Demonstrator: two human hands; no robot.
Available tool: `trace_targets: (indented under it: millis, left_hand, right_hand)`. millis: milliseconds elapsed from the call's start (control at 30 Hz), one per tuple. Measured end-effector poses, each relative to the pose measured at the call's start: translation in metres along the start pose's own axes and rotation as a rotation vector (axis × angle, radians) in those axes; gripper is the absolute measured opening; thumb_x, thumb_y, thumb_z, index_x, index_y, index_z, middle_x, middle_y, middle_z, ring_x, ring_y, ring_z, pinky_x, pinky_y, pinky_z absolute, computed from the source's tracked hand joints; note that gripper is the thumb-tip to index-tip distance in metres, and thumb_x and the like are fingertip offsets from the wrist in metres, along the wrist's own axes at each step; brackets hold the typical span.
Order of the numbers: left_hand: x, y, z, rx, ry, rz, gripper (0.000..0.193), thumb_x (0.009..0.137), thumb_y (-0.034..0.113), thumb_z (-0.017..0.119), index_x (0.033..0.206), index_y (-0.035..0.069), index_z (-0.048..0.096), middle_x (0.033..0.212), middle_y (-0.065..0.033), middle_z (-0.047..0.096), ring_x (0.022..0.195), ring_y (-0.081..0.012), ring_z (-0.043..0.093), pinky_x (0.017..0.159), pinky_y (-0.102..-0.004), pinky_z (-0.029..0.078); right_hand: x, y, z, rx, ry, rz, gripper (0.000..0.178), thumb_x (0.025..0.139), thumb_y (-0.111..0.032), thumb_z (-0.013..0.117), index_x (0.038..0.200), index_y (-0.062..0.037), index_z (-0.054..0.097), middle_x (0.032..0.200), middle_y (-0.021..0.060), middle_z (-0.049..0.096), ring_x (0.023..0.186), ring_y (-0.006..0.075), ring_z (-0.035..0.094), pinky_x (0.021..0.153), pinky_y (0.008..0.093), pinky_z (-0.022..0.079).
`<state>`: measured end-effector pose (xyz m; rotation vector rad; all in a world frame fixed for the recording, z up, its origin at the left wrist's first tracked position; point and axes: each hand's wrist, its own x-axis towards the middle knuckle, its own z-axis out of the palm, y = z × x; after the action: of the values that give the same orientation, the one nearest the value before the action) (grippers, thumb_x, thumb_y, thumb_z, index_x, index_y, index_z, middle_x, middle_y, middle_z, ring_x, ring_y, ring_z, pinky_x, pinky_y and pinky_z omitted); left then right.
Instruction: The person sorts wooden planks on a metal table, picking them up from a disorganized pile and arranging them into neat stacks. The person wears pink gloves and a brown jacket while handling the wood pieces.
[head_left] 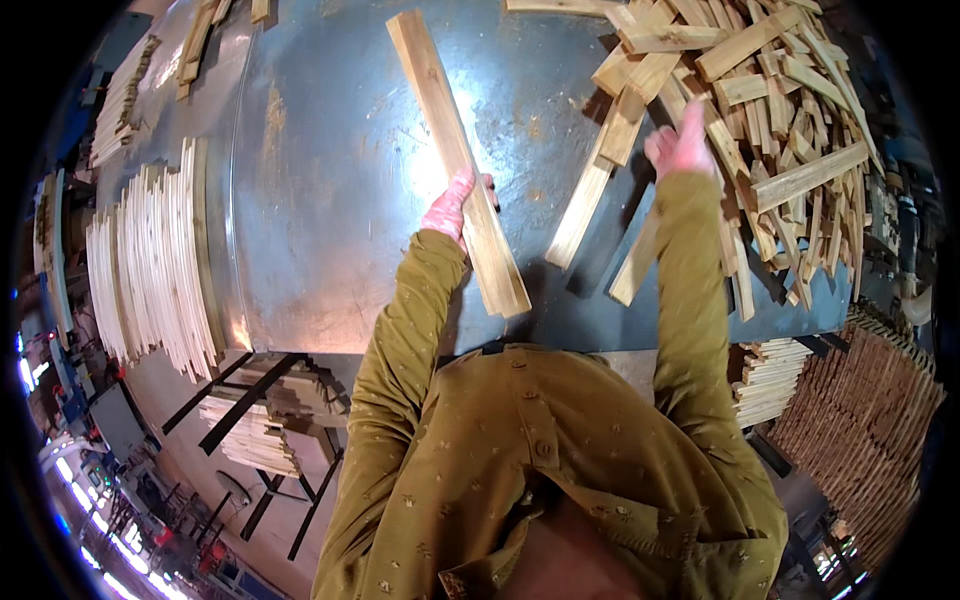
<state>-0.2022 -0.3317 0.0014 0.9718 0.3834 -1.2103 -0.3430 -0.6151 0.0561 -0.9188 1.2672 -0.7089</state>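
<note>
My left hand (452, 205) grips a long pale wooden slat (450, 140) near its lower half. The slat slants from the near middle of the grey metal table (340, 200) up toward the far edge. My right hand (680, 145) reaches into a loose heap of short wooden slats (780, 110) at the right, fingers spread and touching the pieces, with nothing clearly gripped. Both arms wear olive-green sleeves.
Neat rows of thin slats (150, 260) stand on edge at the table's left side. More stacked slats lie under the table (260, 430) and at the lower right (860, 400). Loose slats (585, 205) stray from the heap toward the table's middle.
</note>
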Motion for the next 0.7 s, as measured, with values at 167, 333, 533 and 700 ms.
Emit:
trace_targets:
  millis: [167,333,533,700]
  left_hand:
    - [-0.008,0.022,0.001,-0.347,-0.331,0.028,0.042,0.09,0.031,0.067,0.113,-0.002,0.056,0.094,-0.0138,0.062,0.075,-0.0279,0.064,0.064,-0.0433,0.057]
    - [-0.028,0.035,-0.003,-0.398,-0.284,0.047,0.044,0.089,0.023,0.068,0.119,-0.005,0.051,0.098,-0.0181,0.063,0.081,-0.0338,0.066,0.077,-0.0479,0.06]
    - [-0.055,0.041,-0.041,-0.022,-0.072,0.151,0.043,0.087,0.017,0.067,0.118,-0.007,0.048,0.094,-0.0176,0.063,0.072,-0.0297,0.066,0.068,-0.0409,0.061]
    - [-0.067,0.047,-0.069,0.144,0.031,0.328,0.032,0.089,0.014,0.065,0.113,-0.001,0.051,0.086,-0.0129,0.062,0.064,-0.0235,0.063,0.058,-0.0374,0.057]
  right_hand:
    - [0.053,-0.023,0.042,0.503,-0.692,0.153,0.061,0.088,-0.058,0.06,0.125,-0.0101,0.052,0.116,0.0107,0.06,0.101,0.0306,0.059,0.078,0.0466,0.049]
    - [0.069,-0.032,0.103,0.556,-0.365,0.265,0.027,0.091,-0.042,0.062,0.092,-0.0164,0.067,0.081,0.0019,0.069,0.071,0.0209,0.066,0.058,0.0397,0.052]
    - [-0.011,0.015,0.078,0.745,-0.61,0.315,0.036,0.098,-0.026,0.054,0.124,-0.0014,0.056,0.119,0.0158,0.063,0.108,0.0328,0.062,0.094,0.053,0.052]
    - [-0.147,0.143,0.023,-0.56,-0.851,0.058,0.041,0.091,-0.033,0.063,0.118,-0.0023,0.064,0.113,0.016,0.067,0.103,0.0292,0.063,0.087,0.0384,0.051]
